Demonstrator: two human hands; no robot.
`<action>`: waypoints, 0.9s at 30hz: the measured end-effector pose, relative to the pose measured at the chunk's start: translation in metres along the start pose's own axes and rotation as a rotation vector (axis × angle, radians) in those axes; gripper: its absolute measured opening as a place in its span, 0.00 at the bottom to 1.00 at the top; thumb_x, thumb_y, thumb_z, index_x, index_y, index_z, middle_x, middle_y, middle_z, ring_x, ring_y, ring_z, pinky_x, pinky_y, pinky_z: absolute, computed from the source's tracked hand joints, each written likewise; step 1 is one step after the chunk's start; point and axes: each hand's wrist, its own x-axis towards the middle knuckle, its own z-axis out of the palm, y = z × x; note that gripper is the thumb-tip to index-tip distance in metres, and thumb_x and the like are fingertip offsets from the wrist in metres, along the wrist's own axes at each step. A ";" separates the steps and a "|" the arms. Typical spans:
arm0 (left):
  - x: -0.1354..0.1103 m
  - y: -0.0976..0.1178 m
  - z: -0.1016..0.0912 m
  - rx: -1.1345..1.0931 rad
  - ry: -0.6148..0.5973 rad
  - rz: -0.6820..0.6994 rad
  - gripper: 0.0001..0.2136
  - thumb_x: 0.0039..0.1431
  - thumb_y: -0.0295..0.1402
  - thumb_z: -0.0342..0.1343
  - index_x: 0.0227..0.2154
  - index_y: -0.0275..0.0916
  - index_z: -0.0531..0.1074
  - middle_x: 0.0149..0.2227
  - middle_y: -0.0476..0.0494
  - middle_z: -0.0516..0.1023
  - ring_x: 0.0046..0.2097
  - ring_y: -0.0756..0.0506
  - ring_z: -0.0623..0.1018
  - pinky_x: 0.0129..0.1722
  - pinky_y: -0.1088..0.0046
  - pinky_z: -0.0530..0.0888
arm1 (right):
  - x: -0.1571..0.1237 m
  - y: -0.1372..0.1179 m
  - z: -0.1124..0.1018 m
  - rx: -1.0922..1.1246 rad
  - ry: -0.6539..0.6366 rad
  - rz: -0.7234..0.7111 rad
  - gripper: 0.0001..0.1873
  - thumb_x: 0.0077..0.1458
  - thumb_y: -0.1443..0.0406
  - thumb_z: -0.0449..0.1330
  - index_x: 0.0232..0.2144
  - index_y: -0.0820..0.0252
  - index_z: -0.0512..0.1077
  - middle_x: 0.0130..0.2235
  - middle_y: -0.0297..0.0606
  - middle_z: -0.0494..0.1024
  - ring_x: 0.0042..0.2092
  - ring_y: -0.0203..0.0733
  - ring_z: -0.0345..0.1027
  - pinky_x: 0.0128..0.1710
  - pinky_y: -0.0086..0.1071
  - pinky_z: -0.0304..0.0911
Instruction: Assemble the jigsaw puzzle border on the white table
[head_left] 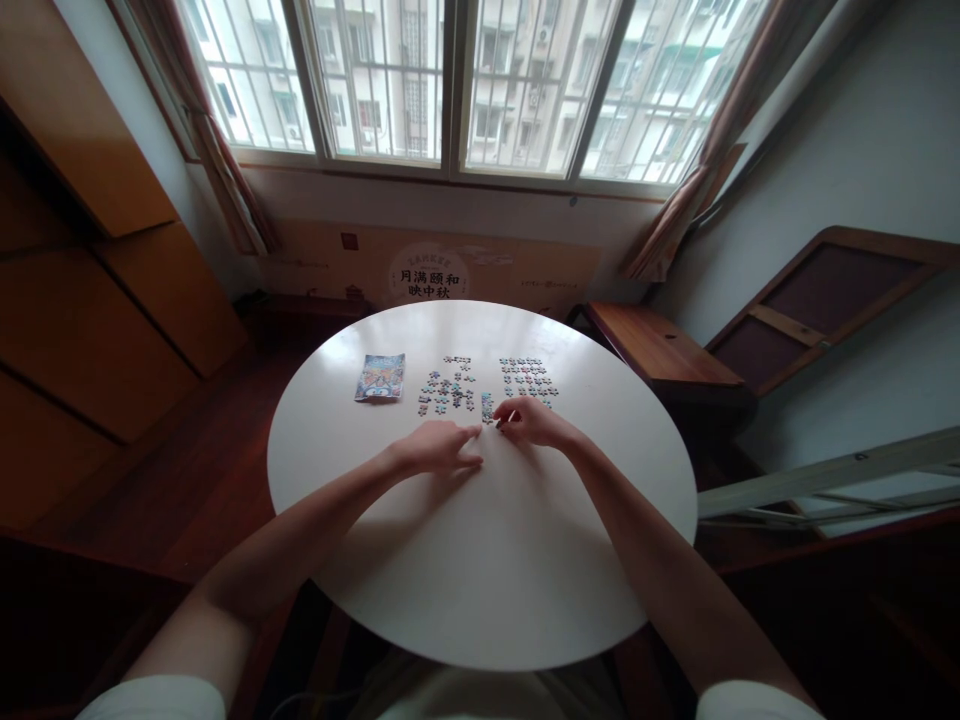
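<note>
Both my hands rest on a round white table [487, 560]. My left hand [441, 448] lies with its fingers stretched toward a small cluster of joined puzzle pieces [487, 408]. My right hand [531, 422] is closed in a pinch on a small puzzle piece just right of that cluster. Behind the hands lie two groups of loose puzzle pieces [447, 388], [528, 376]. A small printed picture card [380, 377] lies to the left of them.
A wooden bench [660, 350] stands right of the table, with a framed board [825, 305] leaning on the wall. Wooden cabinets [97, 300] fill the left side. A barred window [465, 80] is ahead.
</note>
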 end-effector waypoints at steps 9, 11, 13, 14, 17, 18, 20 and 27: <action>0.001 -0.004 0.001 -0.047 -0.009 0.002 0.28 0.59 0.51 0.49 0.58 0.42 0.63 0.34 0.40 0.79 0.37 0.40 0.78 0.34 0.71 0.68 | -0.014 0.002 0.001 -0.088 0.165 0.070 0.05 0.49 0.65 0.63 0.28 0.62 0.77 0.30 0.39 0.79 0.32 0.38 0.71 0.31 0.28 0.63; 0.001 -0.005 0.002 -0.046 -0.007 0.001 0.28 0.59 0.51 0.49 0.58 0.42 0.63 0.34 0.40 0.79 0.37 0.40 0.78 0.34 0.70 0.69 | -0.014 0.002 0.002 -0.108 0.161 0.108 0.08 0.48 0.62 0.64 0.25 0.62 0.77 0.28 0.39 0.79 0.31 0.39 0.70 0.30 0.29 0.62; 0.001 -0.005 0.003 -0.047 -0.006 0.000 0.28 0.59 0.51 0.48 0.58 0.42 0.63 0.34 0.40 0.79 0.36 0.40 0.78 0.34 0.70 0.68 | -0.014 0.002 0.005 -0.117 0.155 0.130 0.09 0.48 0.61 0.64 0.25 0.63 0.77 0.28 0.39 0.78 0.31 0.39 0.70 0.30 0.29 0.61; 0.002 -0.005 0.003 -0.049 -0.006 -0.002 0.28 0.59 0.51 0.48 0.59 0.42 0.63 0.34 0.40 0.79 0.36 0.41 0.77 0.34 0.70 0.68 | -0.014 0.001 0.006 -0.118 0.153 0.134 0.09 0.48 0.61 0.64 0.26 0.63 0.77 0.28 0.39 0.78 0.31 0.39 0.70 0.30 0.29 0.61; 0.002 -0.004 0.002 -0.051 -0.007 -0.013 0.29 0.59 0.51 0.48 0.59 0.41 0.63 0.35 0.39 0.79 0.37 0.41 0.77 0.35 0.71 0.68 | -0.013 -0.001 0.009 -0.111 0.150 0.136 0.07 0.48 0.64 0.63 0.26 0.63 0.77 0.30 0.39 0.78 0.32 0.39 0.70 0.31 0.28 0.61; 0.002 -0.004 0.002 -0.048 -0.007 -0.019 0.29 0.59 0.51 0.48 0.59 0.41 0.63 0.36 0.39 0.79 0.38 0.41 0.77 0.35 0.71 0.68 | -0.013 -0.001 0.009 -0.106 0.147 0.135 0.06 0.48 0.64 0.63 0.26 0.63 0.77 0.30 0.39 0.78 0.32 0.38 0.70 0.31 0.28 0.61; 0.001 -0.004 0.001 -0.041 -0.009 -0.023 0.29 0.59 0.52 0.48 0.59 0.41 0.63 0.36 0.39 0.79 0.38 0.40 0.77 0.35 0.71 0.68 | -0.013 0.001 0.010 -0.094 0.134 0.130 0.06 0.48 0.65 0.62 0.27 0.62 0.77 0.30 0.38 0.78 0.32 0.38 0.69 0.31 0.28 0.60; 0.003 0.000 0.006 0.014 0.035 -0.043 0.29 0.59 0.51 0.48 0.57 0.38 0.63 0.35 0.38 0.80 0.38 0.40 0.78 0.35 0.70 0.69 | -0.010 0.011 0.016 -0.053 0.171 0.010 0.07 0.47 0.64 0.62 0.28 0.62 0.76 0.31 0.36 0.74 0.30 0.35 0.65 0.31 0.28 0.60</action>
